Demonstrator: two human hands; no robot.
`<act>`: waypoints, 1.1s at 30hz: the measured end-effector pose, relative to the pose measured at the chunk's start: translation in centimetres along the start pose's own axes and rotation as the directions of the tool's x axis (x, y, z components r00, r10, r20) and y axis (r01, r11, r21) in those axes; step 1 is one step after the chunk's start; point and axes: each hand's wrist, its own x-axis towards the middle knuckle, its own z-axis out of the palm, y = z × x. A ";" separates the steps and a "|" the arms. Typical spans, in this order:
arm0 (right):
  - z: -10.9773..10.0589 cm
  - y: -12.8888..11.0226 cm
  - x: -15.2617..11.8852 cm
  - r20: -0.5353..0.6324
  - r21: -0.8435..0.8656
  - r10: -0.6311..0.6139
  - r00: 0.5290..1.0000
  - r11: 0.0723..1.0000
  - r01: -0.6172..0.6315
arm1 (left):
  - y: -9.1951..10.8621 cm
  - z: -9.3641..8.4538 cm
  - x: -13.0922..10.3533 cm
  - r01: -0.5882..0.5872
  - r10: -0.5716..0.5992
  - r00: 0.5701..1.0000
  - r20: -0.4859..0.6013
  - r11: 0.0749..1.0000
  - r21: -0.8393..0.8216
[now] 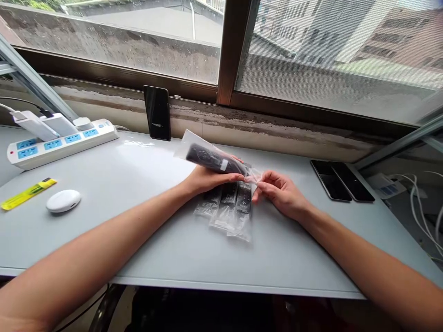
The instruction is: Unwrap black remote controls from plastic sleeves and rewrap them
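Note:
My left hand (211, 178) is wrapped round a black remote control (204, 157) in a clear plastic bag (185, 143), held tilted above the table. With fingers pinched, my right hand (280, 191) grips the bag's right end (254, 176). Under my hands lie several more black remote controls (227, 200) in clear bags, side by side on the table. Their upper parts are hidden by my left hand and the held remote.
A black phone (157, 113) leans against the wall below the window. Two phones (341, 180) lie at right. On the left are a power strip (65, 145) with chargers, a yellow packet (29, 193) and a white oval case (63, 201). The grey table's (224, 282) front edge is near me.

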 end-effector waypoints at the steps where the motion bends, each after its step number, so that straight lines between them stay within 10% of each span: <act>1: 0.0 -0.1 0.1 -0.047 0.032 -0.001 0.999 0.999 0.002 | 0.1 0.0 0.0 0.029 -0.029 0.999 -0.015 1.000 -0.010; 7: -0.3 -0.2 0.6 -0.140 0.119 0.013 0.990 0.993 0.004 | 0.5 0.0 0.0 0.149 -0.167 0.971 -0.170 0.982 -0.115; 22: -0.4 -0.1 -0.4 0.170 -0.138 -0.007 0.985 0.990 0.031 | -0.3 -0.4 0.0 -0.060 0.057 0.998 0.040 0.996 0.073; 33: -0.8 0.0 0.1 0.034 -0.007 -0.020 0.999 1.000 0.020 | 0.6 -0.2 0.0 0.087 -0.087 0.996 -0.012 0.996 -0.031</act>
